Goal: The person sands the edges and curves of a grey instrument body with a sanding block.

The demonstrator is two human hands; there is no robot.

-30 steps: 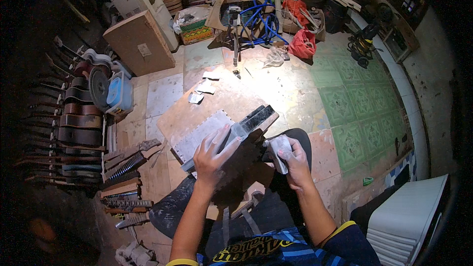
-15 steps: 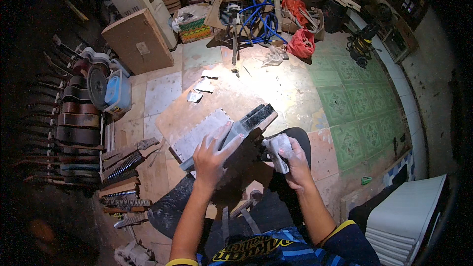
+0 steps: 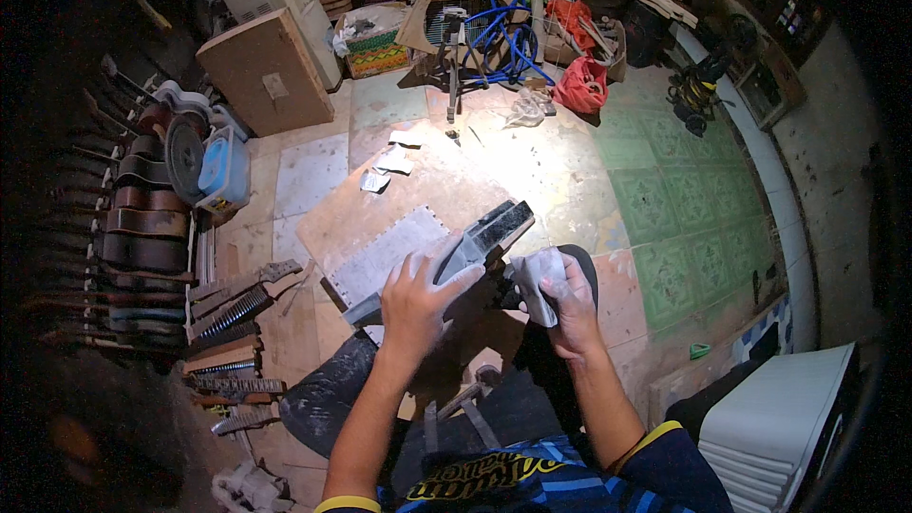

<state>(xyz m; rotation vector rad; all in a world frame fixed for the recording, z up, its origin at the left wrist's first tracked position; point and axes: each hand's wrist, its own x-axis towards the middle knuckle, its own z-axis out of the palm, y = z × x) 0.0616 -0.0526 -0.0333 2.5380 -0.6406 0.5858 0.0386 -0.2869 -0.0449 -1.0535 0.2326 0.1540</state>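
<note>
My left hand (image 3: 413, 309), whitened with dust, grips a long dark block (image 3: 499, 228) with a glossy black end, its thumb along the near side and its fingers over the other side. The block tilts up and away over my lap, and its near part is hidden under my hand. A folded grey-white sheet that looks like sandpaper (image 3: 538, 275) is pinched in my right hand (image 3: 570, 309), just right of the block and apart from it. Left of the block, a pale rectangular sheet (image 3: 399, 252) lies on a wooden board (image 3: 318, 228).
Torn pale scraps (image 3: 392, 160) lie on the board's far part. Guitar necks (image 3: 242, 313) lie on the floor at left, near a row of guitar-shaped bodies (image 3: 142, 218). Far off are a blue hose (image 3: 513, 47) and a red bag (image 3: 581, 85). A white ribbed casing (image 3: 779, 427) stands near right.
My left hand has turned and shifted slightly right on the block. My right hand stays beside it with the folded sheet, which has tilted a little. The view has shifted slightly.
</note>
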